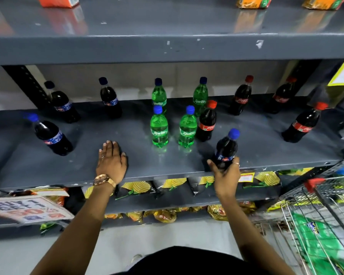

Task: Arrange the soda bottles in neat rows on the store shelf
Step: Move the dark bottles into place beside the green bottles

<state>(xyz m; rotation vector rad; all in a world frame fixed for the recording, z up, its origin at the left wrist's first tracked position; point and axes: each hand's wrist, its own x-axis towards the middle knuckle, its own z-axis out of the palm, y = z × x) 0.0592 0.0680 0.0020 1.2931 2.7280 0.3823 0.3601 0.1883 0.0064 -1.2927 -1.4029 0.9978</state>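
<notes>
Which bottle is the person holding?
The dark soda bottle with the blue cap at the shelf's front edge. The right hand grips its base; every other bottle stands untouched.

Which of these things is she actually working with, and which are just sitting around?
Part of the job:
- cola bottle gripped in right hand
- left hand, flat on the grey shelf
- green Sprite bottles
- red-capped Coca-Cola bottles
- blue-capped cola bottles

Just around:
- snack packets below
- wire cart
- orange cartons above
</notes>
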